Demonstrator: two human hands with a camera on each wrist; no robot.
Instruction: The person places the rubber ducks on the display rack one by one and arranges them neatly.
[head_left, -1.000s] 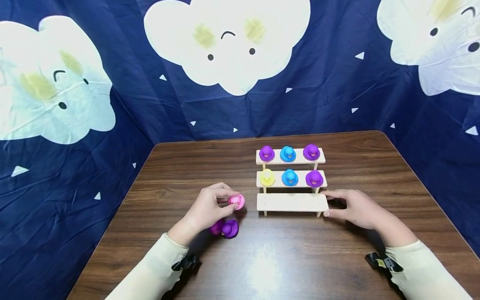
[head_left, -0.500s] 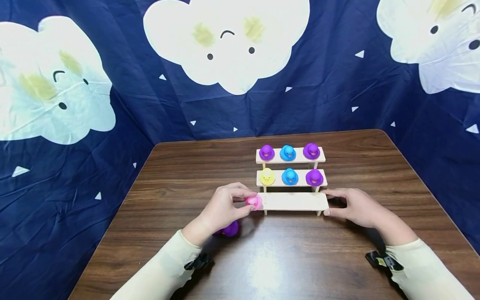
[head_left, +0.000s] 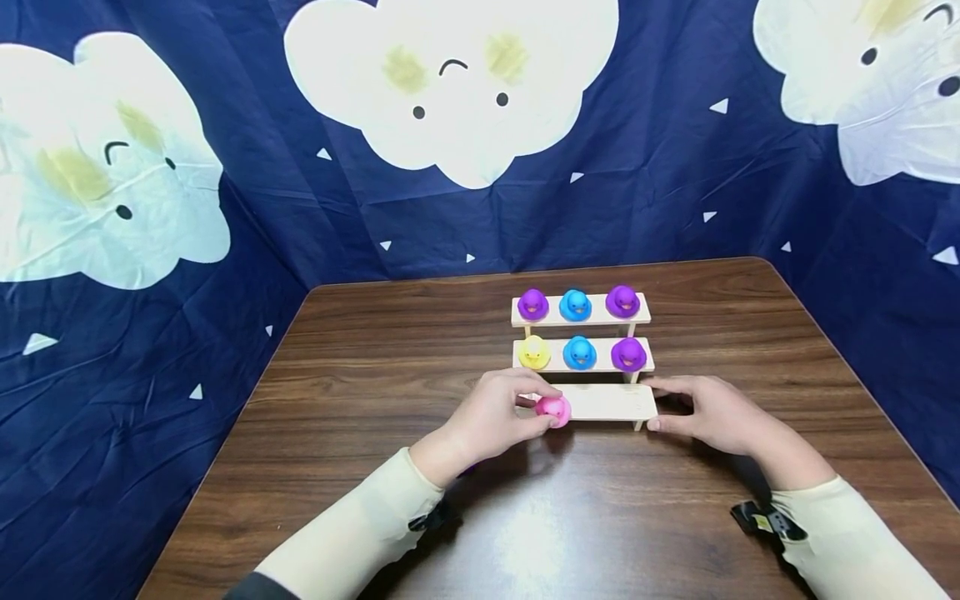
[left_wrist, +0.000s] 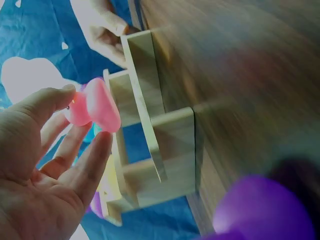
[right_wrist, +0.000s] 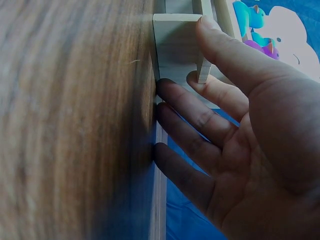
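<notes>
My left hand (head_left: 497, 419) pinches the pink duck (head_left: 553, 411) at the front of the lowest shelf (head_left: 613, 402) of the wooden rack (left_wrist: 175, 157), left of its middle; contact is unclear. The duck is roughly upright, head up, broad base down; I cannot tell its beak's direction. My right hand (head_left: 703, 414) grips the shelf's right end, its long axis running left to right.
</notes>
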